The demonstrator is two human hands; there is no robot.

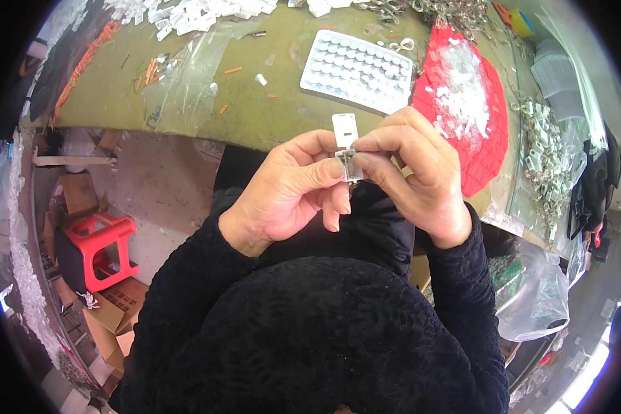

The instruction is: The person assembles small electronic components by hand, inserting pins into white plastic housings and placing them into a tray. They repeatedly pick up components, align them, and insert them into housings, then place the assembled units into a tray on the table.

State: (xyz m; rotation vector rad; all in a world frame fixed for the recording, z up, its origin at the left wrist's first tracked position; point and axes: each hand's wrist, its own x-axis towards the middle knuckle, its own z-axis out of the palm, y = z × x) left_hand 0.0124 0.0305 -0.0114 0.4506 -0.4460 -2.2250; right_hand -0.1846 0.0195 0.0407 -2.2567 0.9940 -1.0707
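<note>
Above my lap, just off the table's near edge, my left hand [290, 183] grips a small white plastic case [345, 131] between thumb and fingers. Its upper flap stands raised and has a small dark slot, while the lower half looks clear or silvery. My right hand [417, 165] pinches at the right side of the same case, thumb and forefinger pressed together against it. Whether a tiny part sits between those right fingertips is hidden. Beyond my hands lies a white tray [310, 81] with rows of round, silvery button-like pieces.
A red cloth [486, 155] carries a heap of small clear plastic pieces [460, 86]. White plastic parts [207, 12] pile up at the table's far side, with metal clasps [455, 12] beside them. More cases with metal rings [545, 165] lie right. A red stool [103, 248] stands lower left.
</note>
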